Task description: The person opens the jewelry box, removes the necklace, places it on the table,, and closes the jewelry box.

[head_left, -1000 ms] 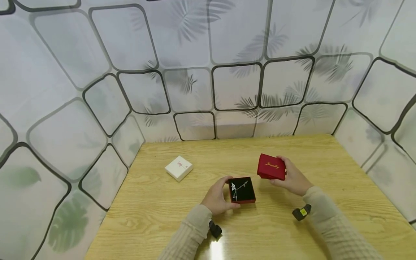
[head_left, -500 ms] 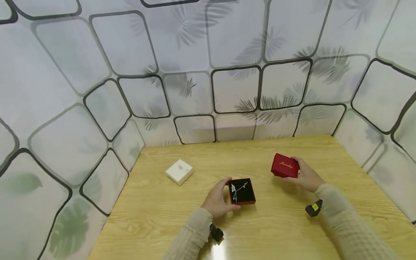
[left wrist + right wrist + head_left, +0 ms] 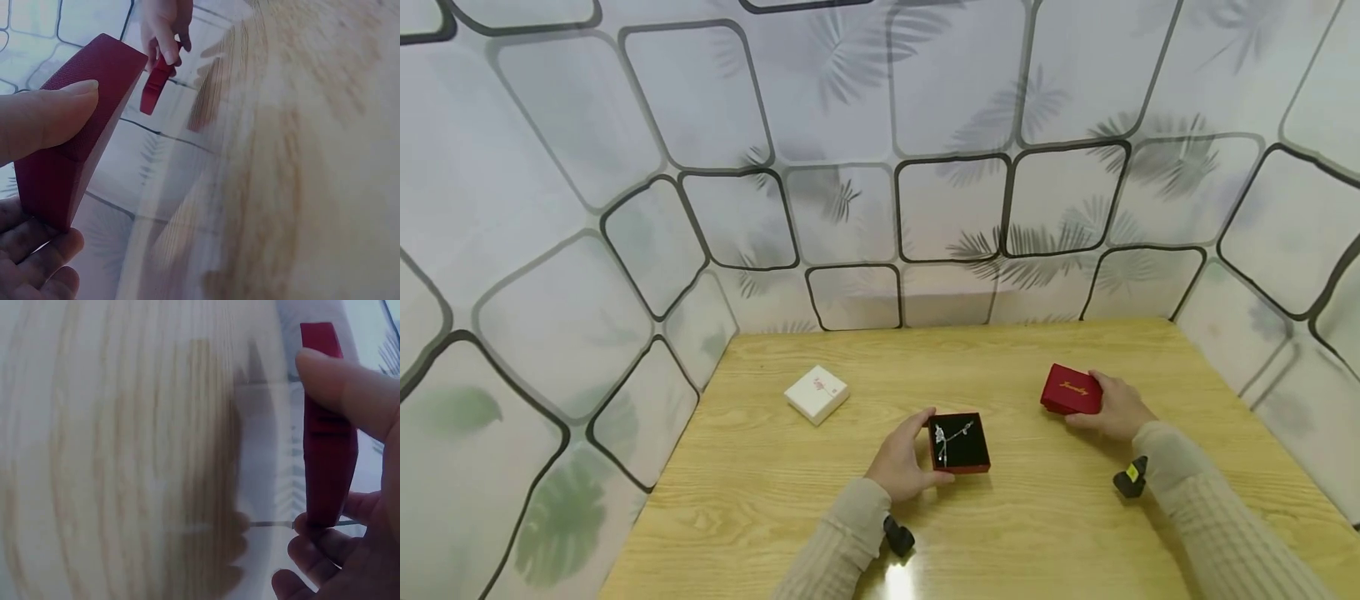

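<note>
In the head view my left hand (image 3: 901, 462) grips the left side of an open red jewelry box base (image 3: 967, 469). Silver jewelry with a thin chain (image 3: 956, 432) lies on the black lining inside it. Thumb and fingers hold opposite edges of this base (image 3: 94, 119) in the left wrist view. Off to the right, my right hand (image 3: 1116, 410) holds the red box lid (image 3: 1071, 390), its gold "Jewelry" lettering facing up. The right wrist view has the lid (image 3: 328, 456) edge-on between thumb and fingers, close over the tabletop; whether it touches cannot be told.
A small white box (image 3: 817, 393) with red print sits at the back left of the wooden table (image 3: 760, 517). Patterned cloth walls (image 3: 850, 208) rise behind the table and along both sides. Each wrist carries a small black camera.
My right hand has carried the red lid to the right, away from the base, and lowered it toward the table. The left hand and the base have stayed put.
</note>
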`<state>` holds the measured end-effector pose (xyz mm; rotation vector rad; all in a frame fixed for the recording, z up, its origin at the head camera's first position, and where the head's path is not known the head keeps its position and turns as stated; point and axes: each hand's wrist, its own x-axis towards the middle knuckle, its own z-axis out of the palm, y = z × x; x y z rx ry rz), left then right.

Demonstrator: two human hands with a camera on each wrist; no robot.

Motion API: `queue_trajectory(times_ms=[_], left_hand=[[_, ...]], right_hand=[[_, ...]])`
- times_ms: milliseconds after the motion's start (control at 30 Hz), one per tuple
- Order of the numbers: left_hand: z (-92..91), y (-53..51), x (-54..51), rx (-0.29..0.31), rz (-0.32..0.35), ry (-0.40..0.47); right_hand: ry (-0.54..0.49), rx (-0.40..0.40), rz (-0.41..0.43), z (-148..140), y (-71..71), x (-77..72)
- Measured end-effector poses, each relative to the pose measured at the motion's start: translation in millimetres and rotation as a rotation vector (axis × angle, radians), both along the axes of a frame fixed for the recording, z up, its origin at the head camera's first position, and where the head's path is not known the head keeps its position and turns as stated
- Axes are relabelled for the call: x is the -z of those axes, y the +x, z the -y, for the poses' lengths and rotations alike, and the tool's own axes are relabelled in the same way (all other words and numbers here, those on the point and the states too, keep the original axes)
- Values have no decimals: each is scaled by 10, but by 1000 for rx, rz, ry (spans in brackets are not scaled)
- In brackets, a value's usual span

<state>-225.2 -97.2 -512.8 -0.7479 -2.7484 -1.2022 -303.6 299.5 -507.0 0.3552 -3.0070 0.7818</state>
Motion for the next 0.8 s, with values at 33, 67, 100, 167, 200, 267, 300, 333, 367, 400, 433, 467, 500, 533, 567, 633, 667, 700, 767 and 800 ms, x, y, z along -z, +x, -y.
queue_trajectory(times_ms=[33,67,100,167,200,267,300,333,367,400,433,467,500,533,567,633,667,700,767,800], left_hand=[[-1,2,-2,0,3,-1],[-3,5,-5,-1,7,-1],[-4,7,-9,-2,10,0],[-4,10,-11,0,15,2],[-4,11,-12,0,17,4],[-2,10,-11,-2,13,1],[-1,8,-11,-3,10,-2],[-1,6,-10,-5,6,-6],[0,3,-10,-6,1,-10],[0,0,-11,-7,-3,-13],[2,-1,-10,-7,-6,-16],[2,-4,-11,-6,-9,-15],[4,-5,-11,-4,-10,-15],[5,-7,-10,-2,-10,-13],[7,-9,-8,0,-10,-12],[10,-12,-5,0,-3,-11],[11,-14,-3,0,-4,-9],[12,-16,0,-1,0,-8],[14,-19,6,-4,7,-8],[15,-20,11,-7,12,-10]], right_hand=[[11,8,7,-6,5,8],[22,16,14,-13,12,15],[31,21,22,-19,21,21],[46,25,36,-31,37,39],[52,27,42,-36,46,46],[66,30,51,-44,62,57],[70,31,51,-46,67,61],[75,34,51,-46,72,64],[78,39,53,-43,79,62],[82,43,55,-42,81,63],[86,48,56,-39,83,63],[88,52,58,-35,85,60],[91,57,61,-32,87,58],[94,60,64,-30,85,60],[95,62,65,-26,84,60],[97,62,64,-21,79,62],[97,62,63,-20,75,64],[97,61,62,-20,71,68],[100,59,59,-23,63,76],[104,58,59,-25,60,82]])
